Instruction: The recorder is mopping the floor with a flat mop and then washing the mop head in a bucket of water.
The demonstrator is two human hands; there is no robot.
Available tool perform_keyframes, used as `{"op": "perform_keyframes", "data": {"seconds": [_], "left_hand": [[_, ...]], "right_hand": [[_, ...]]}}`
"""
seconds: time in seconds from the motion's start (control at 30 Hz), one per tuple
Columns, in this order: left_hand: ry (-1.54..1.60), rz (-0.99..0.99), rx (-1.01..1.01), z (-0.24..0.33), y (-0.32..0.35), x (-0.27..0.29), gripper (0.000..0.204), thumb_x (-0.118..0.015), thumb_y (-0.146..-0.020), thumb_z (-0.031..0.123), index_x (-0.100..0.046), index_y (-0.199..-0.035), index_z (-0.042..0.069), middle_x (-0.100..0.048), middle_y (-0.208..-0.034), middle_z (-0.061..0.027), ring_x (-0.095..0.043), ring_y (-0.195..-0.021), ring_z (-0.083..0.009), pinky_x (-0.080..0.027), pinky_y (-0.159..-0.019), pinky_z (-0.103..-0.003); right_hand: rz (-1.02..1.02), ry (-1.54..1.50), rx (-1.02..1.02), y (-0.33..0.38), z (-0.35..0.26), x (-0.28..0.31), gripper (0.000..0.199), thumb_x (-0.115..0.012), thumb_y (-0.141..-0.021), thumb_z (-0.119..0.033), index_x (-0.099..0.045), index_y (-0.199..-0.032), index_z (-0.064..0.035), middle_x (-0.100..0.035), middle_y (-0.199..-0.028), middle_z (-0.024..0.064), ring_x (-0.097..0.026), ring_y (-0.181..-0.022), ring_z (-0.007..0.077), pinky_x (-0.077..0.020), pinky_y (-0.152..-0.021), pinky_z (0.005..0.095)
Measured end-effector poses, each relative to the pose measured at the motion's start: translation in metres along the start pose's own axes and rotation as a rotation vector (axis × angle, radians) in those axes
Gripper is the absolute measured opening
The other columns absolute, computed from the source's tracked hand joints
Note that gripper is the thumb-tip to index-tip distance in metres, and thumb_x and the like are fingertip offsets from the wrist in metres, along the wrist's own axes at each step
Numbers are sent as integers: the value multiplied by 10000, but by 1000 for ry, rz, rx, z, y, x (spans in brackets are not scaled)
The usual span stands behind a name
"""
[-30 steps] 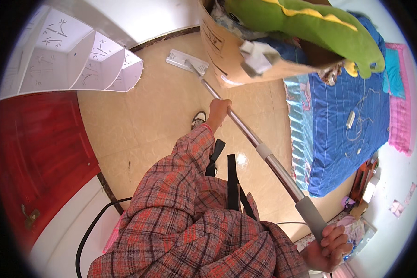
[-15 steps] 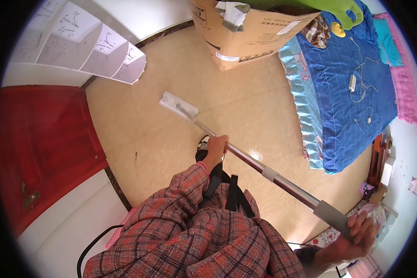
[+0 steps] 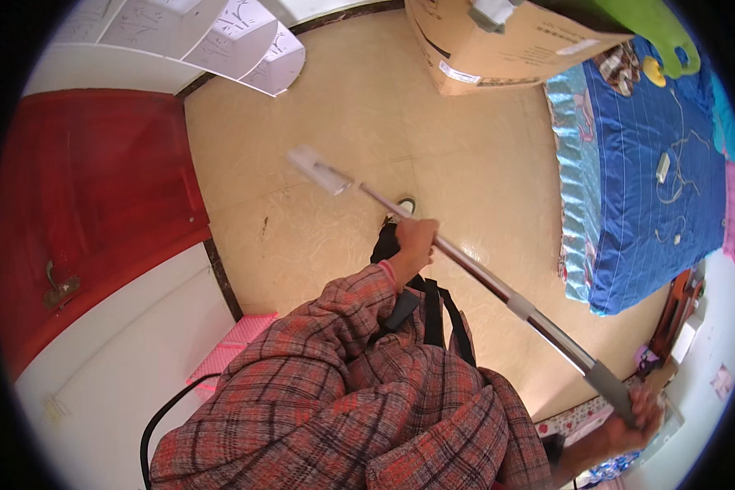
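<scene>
A flat mop with a telescopic metal pole [image 3: 482, 282] slants across the view from the floor at upper left to the lower right. My left hand [image 3: 416, 242] is closed round the lower, thinner part of the pole. At the upper end, my right hand [image 3: 635, 418] grips the grey handle [image 3: 609, 387]. The white rectangular mop head [image 3: 319, 170] is over the tiled floor, smeared by motion; whether it touches the tiles I cannot tell. One of my shoes [image 3: 405, 207] shows just below the pole, past my left hand.
At left is a red door [image 3: 98, 188] with a handle, and a white corner shelf [image 3: 253, 49] behind it. A large cardboard box [image 3: 498, 49] stands at the back. A bed with a blue cover [image 3: 637, 188] fills the right side. A pink dotted box [image 3: 235, 343] lies lower left.
The view has shifted, so the door, box and bed sit differently in it. The mop head has moved nearer the door side relative to the floor. Both hands keep their hold.
</scene>
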State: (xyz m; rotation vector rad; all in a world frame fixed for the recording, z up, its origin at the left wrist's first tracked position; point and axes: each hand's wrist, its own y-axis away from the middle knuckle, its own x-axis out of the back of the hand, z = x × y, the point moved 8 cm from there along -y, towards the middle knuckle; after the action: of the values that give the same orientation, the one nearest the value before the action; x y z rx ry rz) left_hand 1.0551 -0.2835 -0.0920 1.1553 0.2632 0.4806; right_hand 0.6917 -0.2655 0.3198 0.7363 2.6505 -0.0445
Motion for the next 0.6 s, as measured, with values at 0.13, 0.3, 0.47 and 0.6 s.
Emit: {"op": "perform_keyframes", "data": {"seconds": [0.13, 0.3, 0.47, 0.6], "left_hand": [[173, -137, -214, 86, -15, -59, 231, -572, -592, 66, -394, -450, 28, -399, -400, -73, -397, -289, -182, -283, -253, -336], [277, -153, -234, 173, -29, -110, 215, -598, -577, 33, -404, -484, 33, -423, -437, -75, -396, -299, -183, -259, -257, -338], [473, -230, -203, 202, -86, -155, 231, -612, -579, -2, -388, -548, 47, -374, -494, -45, -383, -344, -182, -252, -286, -351], [345, -298, -217, 203, -130, -155, 214, -592, -582, 18, -389, -520, 41, -360, -469, -52, -361, -338, -182, -250, -295, -375]], "right_hand": [[-169, -72, 59, 15, -16, -54, 350, -453, -813, -102, -311, -495, -140, -280, -501, -8, -340, -665, 155, -299, -733, 325], [-48, 96, 284, 16, 4, -108, 324, -457, -811, -125, -306, -524, -138, -277, -543, -11, -335, -690, 168, -307, -774, 339], [-176, 282, 378, 22, 52, -166, 302, -460, -816, -145, -319, -549, -135, -294, -573, -7, -339, -702, 165, -310, -783, 348], [-167, 391, 465, 28, 77, -195, 280, -446, -827, -175, -350, -568, -123, -327, -548, 13, -381, -645, 184, -381, -719, 389]]}}
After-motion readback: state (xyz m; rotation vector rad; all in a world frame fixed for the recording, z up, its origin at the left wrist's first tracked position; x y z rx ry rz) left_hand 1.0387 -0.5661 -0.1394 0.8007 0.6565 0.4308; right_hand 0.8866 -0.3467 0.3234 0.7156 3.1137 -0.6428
